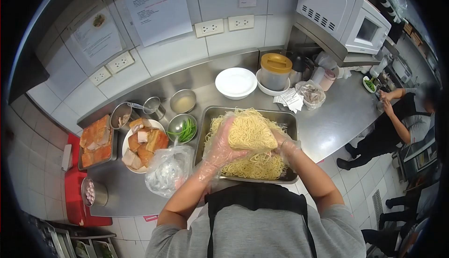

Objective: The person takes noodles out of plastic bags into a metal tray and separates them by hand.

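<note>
A block of yellow noodles point(252, 129) is held up between my two hands, both in clear plastic gloves. My left hand point(223, 145) grips its left side, thumb and fingers around it. On the right side, my right hand point(285, 145) closes on the block, its fingers partly hidden behind the noodles. Below lies a deep metal tray point(295, 122) with more loose noodles point(252, 168) spread in it. A crumpled clear plastic bag point(168, 171) rests on the counter beside my left forearm.
Left of the tray are a bowl of green beans point(183, 128), a plate of meat pieces point(140, 138) and a meat tray point(97, 141). White plates point(236, 82) and a yellow-lidded container point(276, 71) stand behind. A co-worker point(397, 113) stands at right.
</note>
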`<action>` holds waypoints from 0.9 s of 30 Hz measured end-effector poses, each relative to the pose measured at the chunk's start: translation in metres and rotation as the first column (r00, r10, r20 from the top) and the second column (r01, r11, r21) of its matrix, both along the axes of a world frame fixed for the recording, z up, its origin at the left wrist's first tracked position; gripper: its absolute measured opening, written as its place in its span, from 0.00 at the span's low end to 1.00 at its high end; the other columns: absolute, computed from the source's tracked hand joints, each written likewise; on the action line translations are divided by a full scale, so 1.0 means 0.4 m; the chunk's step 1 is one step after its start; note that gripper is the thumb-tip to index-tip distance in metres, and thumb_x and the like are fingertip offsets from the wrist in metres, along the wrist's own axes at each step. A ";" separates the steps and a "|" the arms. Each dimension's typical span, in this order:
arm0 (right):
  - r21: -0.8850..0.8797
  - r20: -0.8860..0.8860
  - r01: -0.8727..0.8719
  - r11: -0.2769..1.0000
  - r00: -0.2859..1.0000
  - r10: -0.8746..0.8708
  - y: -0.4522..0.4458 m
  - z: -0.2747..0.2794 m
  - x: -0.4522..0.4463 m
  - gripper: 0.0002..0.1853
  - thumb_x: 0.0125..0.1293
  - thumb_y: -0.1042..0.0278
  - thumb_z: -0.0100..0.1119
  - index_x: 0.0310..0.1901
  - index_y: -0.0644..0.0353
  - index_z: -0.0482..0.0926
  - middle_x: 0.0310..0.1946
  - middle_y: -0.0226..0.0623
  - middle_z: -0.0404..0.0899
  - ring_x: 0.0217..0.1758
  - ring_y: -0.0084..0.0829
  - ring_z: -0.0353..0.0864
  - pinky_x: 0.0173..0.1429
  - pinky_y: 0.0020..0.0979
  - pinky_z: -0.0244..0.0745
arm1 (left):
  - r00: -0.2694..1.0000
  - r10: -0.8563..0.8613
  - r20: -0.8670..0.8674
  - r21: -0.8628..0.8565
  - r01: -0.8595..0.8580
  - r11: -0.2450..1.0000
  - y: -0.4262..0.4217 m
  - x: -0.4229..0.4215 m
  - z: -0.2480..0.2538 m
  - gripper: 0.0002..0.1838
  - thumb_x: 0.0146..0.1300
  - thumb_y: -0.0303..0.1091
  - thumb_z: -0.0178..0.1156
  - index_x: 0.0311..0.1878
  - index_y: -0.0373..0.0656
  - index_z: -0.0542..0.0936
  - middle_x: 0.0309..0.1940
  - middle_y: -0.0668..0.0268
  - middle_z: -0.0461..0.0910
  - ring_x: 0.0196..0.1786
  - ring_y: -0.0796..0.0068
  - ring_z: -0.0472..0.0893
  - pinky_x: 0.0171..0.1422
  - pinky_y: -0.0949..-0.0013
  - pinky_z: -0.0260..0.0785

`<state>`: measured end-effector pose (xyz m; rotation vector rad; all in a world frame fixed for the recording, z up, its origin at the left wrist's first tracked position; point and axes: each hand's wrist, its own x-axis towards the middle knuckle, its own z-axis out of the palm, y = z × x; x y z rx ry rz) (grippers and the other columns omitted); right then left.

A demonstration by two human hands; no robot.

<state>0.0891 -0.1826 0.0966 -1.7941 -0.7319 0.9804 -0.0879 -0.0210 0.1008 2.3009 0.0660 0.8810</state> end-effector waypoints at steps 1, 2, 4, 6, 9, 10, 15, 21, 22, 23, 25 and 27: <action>-0.038 0.123 -0.034 0.999 0.992 0.039 -0.006 0.000 0.006 0.23 0.68 0.55 0.54 0.57 0.63 0.76 0.47 0.44 0.83 0.36 0.36 0.85 0.34 0.32 0.80 | 0.993 0.023 -0.116 0.029 -0.020 0.999 0.005 -0.008 0.002 0.57 0.39 0.44 0.82 0.72 0.43 0.59 0.70 0.49 0.64 0.70 0.48 0.67 0.72 0.54 0.63; -0.081 0.243 -0.059 0.995 0.967 0.077 -0.013 0.000 0.012 0.24 0.68 0.55 0.55 0.59 0.63 0.74 0.48 0.46 0.82 0.40 0.38 0.85 0.38 0.33 0.79 | 0.989 -0.003 -0.146 -0.001 0.002 1.000 0.014 -0.011 -0.016 0.56 0.39 0.43 0.81 0.72 0.44 0.61 0.69 0.50 0.66 0.71 0.48 0.67 0.72 0.55 0.63; -0.242 0.226 -0.035 0.970 0.970 0.091 -0.004 0.033 0.039 0.28 0.65 0.54 0.54 0.63 0.62 0.70 0.53 0.48 0.80 0.51 0.42 0.82 0.51 0.35 0.77 | 0.978 -0.062 -0.201 -0.056 0.052 0.997 0.040 -0.011 -0.061 0.52 0.41 0.42 0.80 0.71 0.46 0.64 0.67 0.52 0.69 0.71 0.50 0.67 0.72 0.56 0.63; -0.237 0.366 -0.089 0.967 0.914 0.174 -0.011 0.038 0.076 0.34 0.61 0.58 0.61 0.68 0.60 0.66 0.55 0.50 0.77 0.55 0.45 0.80 0.61 0.45 0.74 | 0.955 -0.102 -0.278 -0.118 0.072 0.990 0.056 -0.013 -0.035 0.50 0.44 0.43 0.78 0.71 0.48 0.64 0.67 0.53 0.70 0.71 0.47 0.67 0.73 0.56 0.62; -0.093 0.664 -0.361 0.928 0.672 0.328 -0.051 0.122 0.048 0.36 0.60 0.63 0.55 0.71 0.59 0.61 0.71 0.53 0.62 0.70 0.50 0.66 0.69 0.40 0.67 | 0.913 -0.107 -0.393 -0.047 0.096 0.994 0.075 0.000 -0.025 0.49 0.48 0.45 0.75 0.73 0.52 0.61 0.68 0.48 0.67 0.72 0.42 0.63 0.74 0.53 0.59; -0.114 0.738 -0.358 0.927 0.594 0.321 -0.040 0.109 0.033 0.37 0.60 0.62 0.56 0.72 0.58 0.60 0.71 0.54 0.60 0.71 0.52 0.65 0.70 0.41 0.66 | 0.898 -0.094 -0.430 0.010 0.109 0.994 0.079 0.005 -0.024 0.49 0.49 0.46 0.74 0.74 0.53 0.60 0.69 0.46 0.64 0.73 0.40 0.61 0.75 0.52 0.57; -0.222 0.935 -0.120 0.968 0.256 0.246 0.049 0.028 -0.085 0.42 0.54 0.56 0.67 0.71 0.55 0.61 0.68 0.58 0.63 0.67 0.55 0.69 0.67 0.44 0.70 | 0.953 0.123 -0.277 0.333 -0.025 0.943 -0.008 0.022 -0.011 0.50 0.51 0.41 0.71 0.75 0.43 0.55 0.71 0.36 0.52 0.74 0.34 0.53 0.77 0.43 0.48; 0.106 0.817 -0.138 0.985 0.576 -0.008 0.038 -0.055 0.002 0.37 0.46 0.56 0.69 0.61 0.59 0.73 0.57 0.52 0.77 0.58 0.50 0.78 0.63 0.44 0.73 | 0.982 0.127 -0.141 0.375 -0.066 0.925 -0.086 0.049 -0.099 0.60 0.47 0.43 0.74 0.77 0.35 0.46 0.75 0.37 0.42 0.77 0.36 0.44 0.78 0.40 0.38; 0.134 0.774 -0.089 0.987 0.632 -0.048 0.022 -0.048 0.008 0.38 0.44 0.55 0.69 0.60 0.59 0.74 0.56 0.51 0.78 0.57 0.49 0.78 0.62 0.43 0.73 | 0.974 0.171 -0.149 0.337 -0.112 0.935 -0.094 0.050 -0.101 0.62 0.47 0.46 0.74 0.77 0.35 0.44 0.76 0.39 0.42 0.78 0.37 0.41 0.79 0.40 0.35; 0.171 0.686 -0.020 0.985 0.720 -0.104 -0.004 -0.038 0.018 0.37 0.43 0.54 0.70 0.58 0.60 0.75 0.54 0.52 0.79 0.56 0.49 0.79 0.61 0.43 0.74 | 0.958 0.235 -0.166 0.299 -0.179 0.938 -0.096 0.046 -0.089 0.65 0.46 0.50 0.74 0.77 0.35 0.41 0.76 0.40 0.41 0.78 0.38 0.38 0.79 0.40 0.32; 0.236 0.479 0.063 0.970 0.861 -0.172 -0.026 -0.013 0.027 0.37 0.42 0.52 0.71 0.56 0.62 0.78 0.50 0.52 0.81 0.54 0.47 0.81 0.59 0.42 0.75 | 0.947 0.219 -0.235 0.166 -0.183 0.969 -0.099 0.046 -0.096 0.66 0.46 0.49 0.75 0.78 0.36 0.40 0.76 0.40 0.40 0.79 0.41 0.39 0.80 0.45 0.33; 0.242 0.370 0.092 0.966 0.911 -0.179 -0.033 0.000 0.025 0.36 0.41 0.48 0.72 0.52 0.62 0.80 0.46 0.52 0.83 0.50 0.46 0.83 0.56 0.42 0.76 | 0.956 0.124 -0.265 -0.030 -0.136 0.990 -0.102 0.050 -0.061 0.67 0.45 0.47 0.77 0.78 0.37 0.39 0.76 0.41 0.43 0.78 0.44 0.44 0.81 0.50 0.38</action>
